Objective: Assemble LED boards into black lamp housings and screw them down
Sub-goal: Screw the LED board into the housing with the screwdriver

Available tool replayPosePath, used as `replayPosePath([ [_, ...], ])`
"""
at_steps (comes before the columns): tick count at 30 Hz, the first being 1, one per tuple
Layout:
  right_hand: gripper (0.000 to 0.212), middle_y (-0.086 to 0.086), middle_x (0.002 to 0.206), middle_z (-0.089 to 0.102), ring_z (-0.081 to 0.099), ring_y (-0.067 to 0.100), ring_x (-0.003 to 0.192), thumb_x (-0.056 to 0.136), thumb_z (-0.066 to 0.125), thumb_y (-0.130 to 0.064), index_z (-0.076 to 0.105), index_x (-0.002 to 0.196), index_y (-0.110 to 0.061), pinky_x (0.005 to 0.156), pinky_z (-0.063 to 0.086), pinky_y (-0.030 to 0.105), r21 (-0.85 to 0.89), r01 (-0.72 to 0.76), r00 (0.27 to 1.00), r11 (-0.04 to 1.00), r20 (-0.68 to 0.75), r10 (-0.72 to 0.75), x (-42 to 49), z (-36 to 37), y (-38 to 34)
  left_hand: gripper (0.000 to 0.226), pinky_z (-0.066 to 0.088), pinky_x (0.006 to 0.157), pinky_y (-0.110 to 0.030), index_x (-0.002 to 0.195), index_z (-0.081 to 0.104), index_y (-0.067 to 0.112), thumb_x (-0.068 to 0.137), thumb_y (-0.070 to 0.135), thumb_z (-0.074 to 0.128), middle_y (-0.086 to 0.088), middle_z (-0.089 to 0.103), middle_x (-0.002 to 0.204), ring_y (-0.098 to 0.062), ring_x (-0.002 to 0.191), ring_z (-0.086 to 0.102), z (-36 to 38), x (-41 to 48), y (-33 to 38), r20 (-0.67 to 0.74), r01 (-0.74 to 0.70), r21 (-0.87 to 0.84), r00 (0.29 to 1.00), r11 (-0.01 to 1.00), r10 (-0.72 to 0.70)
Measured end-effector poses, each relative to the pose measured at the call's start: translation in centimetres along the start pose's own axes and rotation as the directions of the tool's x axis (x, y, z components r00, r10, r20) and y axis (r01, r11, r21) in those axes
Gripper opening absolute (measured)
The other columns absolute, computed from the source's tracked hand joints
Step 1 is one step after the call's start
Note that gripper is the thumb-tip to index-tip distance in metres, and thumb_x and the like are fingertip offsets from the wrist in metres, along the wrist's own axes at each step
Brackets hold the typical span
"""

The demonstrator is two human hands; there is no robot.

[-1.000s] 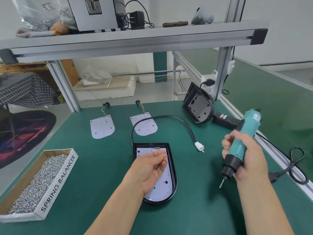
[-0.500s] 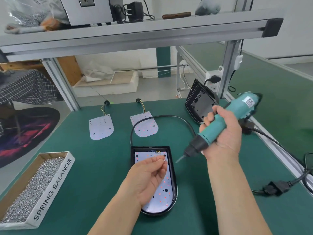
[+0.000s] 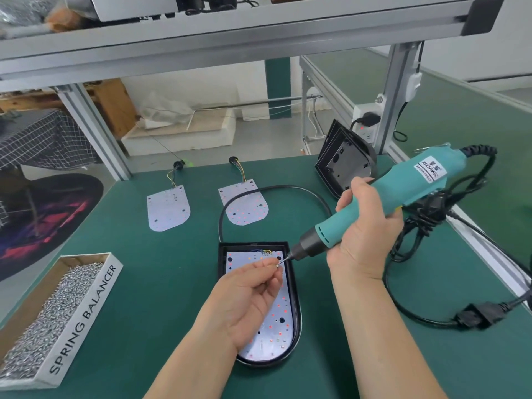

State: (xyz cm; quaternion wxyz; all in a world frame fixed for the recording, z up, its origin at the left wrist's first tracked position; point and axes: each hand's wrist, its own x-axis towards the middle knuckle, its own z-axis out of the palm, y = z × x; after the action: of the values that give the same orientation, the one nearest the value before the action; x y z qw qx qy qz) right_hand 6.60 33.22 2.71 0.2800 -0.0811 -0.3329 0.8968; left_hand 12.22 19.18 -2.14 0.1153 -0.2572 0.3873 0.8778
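**Screw meets bit over the far end of the board**

The black lamp housing [image 3: 222, 260] lies flat on the desk [image 3: 161, 283] straight in front of the person. Its long axis runs away from them, square end far and rounded end near, with the LED board [image 3: 283, 309] seated inside. The left hand [image 3: 247, 289] hovers palm-up over the board and pinches a small screw [image 3: 277, 265] between its fingertips. The right hand [image 3: 365, 231] is wrapped round the teal electric screwdriver [image 3: 403, 191], which slants down from the upper right so its bit touches, or all but touches, that screw. Both sit just above the board's far right corner, beside a dark hole near the wires. That hole looks like the target, so the driver likely has to tip upright and go down.
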Motion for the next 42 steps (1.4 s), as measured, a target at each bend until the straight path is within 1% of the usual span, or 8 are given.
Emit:
replayPosePath([
  [15,0.021,-0.002,0.057,0.052,0.046,0.015,0.054,0.075,0.068,-0.012,0.065,0.062,-0.028,0.054,0.041,0.022,-0.08,-0.025,1.0,0.997,0.007,0.026,-0.2,-0.2,0.3,0.011,0.056,0.054,-0.019,0.095,0.065,-0.009,0.089,-0.013,0.057,-0.015,0.067,0.072,-0.017,0.059,0.066,0.1,-0.2,-0.1,-0.008,-0.016,0.016,1.0,1.0,0.016],
  [24,0.03,-0.004,0.055,0.051,0.047,0.014,0.053,0.078,0.064,-0.008,0.066,0.061,-0.033,0.057,0.043,0.02,-0.167,0.108,0.99,0.98,0.112,-0.09,-0.9,0.7,0.5,0.013,0.057,0.057,-0.019,0.089,0.067,-0.007,0.089,-0.016,0.057,-0.014,0.069,0.072,-0.016,0.059,0.068,0.3,-0.3,-0.7,-0.052,-0.085,0.065,0.995,0.994,0.088],
  [28,0.028,-0.003,0.055,0.051,0.046,0.015,0.054,0.076,0.065,-0.011,0.066,0.06,-0.033,0.057,0.042,0.022,-0.159,0.068,0.996,0.985,0.062,-0.059,-0.6,0.5,0.4,0.012,0.057,0.059,-0.018,0.091,0.069,-0.006,0.088,-0.014,0.06,-0.012,0.07,0.076,-0.016,0.064,0.07,0.3,-0.6,-0.9,-0.041,-0.115,0.08,0.992,0.99,0.119],
  [32,0.029,-0.004,0.053,0.052,0.046,0.017,0.054,0.077,0.067,-0.012,0.066,0.059,-0.034,0.059,0.041,0.026,-0.124,0.069,0.997,0.99,0.038,-0.065,-0.3,0.5,-0.2,0.017,0.059,0.065,-0.019,0.105,0.067,-0.008,0.089,-0.012,0.062,-0.013,0.074,0.081,-0.019,0.073,0.074,0.3,-0.8,-1.4,-0.034,-0.152,0.141,0.987,0.978,0.158],
  [36,0.022,-0.001,0.054,0.052,0.045,0.018,0.055,0.077,0.068,-0.011,0.061,0.064,-0.028,0.06,0.041,0.027,-0.107,0.088,0.996,0.99,0.002,-0.089,0.2,0.7,-0.8,0.017,0.058,0.065,-0.022,0.105,0.066,-0.006,0.089,-0.012,0.061,-0.012,0.072,0.076,-0.017,0.067,0.07,0.7,-1.2,-1.5,-0.058,-0.178,0.25,0.978,0.952,0.198],
  [40,0.016,-0.001,0.054,0.053,0.046,0.017,0.053,0.077,0.068,-0.011,0.059,0.07,-0.022,0.058,0.042,0.026,-0.103,0.118,0.993,0.988,-0.012,-0.12,0.6,0.7,-1.3,0.009,0.037,0.048,-0.016,0.088,0.069,0.003,0.091,-0.001,0.061,-0.001,0.054,0.063,-0.01,0.05,0.045,0.9,-1.8,0.3,-0.062,-0.255,0.511,0.942,0.821,0.331],
  [41,0.016,-0.001,0.054,0.053,0.047,0.016,0.053,0.077,0.068,-0.011,0.059,0.07,-0.022,0.057,0.043,0.025,-0.108,0.129,0.991,0.986,-0.008,-0.13,0.8,0.8,-1.3,0.01,0.032,0.045,-0.016,0.084,0.069,0.009,0.091,0.007,0.062,0.005,0.049,0.059,-0.008,0.048,0.038,0.7,-1.7,0.8,-0.052,-0.283,0.643,0.911,0.712,0.409],
  [42,0.016,-0.001,0.054,0.054,0.048,0.016,0.052,0.077,0.068,-0.011,0.059,0.07,-0.022,0.056,0.044,0.024,-0.12,0.138,0.99,0.983,-0.001,-0.14,1.1,1.0,-1.3,0.012,0.031,0.044,-0.016,0.082,0.07,0.015,0.092,0.015,0.063,0.011,0.047,0.056,-0.007,0.047,0.037,0.7,-1.6,1.3,-0.01,-0.303,0.795,0.86,0.526,0.511],
])
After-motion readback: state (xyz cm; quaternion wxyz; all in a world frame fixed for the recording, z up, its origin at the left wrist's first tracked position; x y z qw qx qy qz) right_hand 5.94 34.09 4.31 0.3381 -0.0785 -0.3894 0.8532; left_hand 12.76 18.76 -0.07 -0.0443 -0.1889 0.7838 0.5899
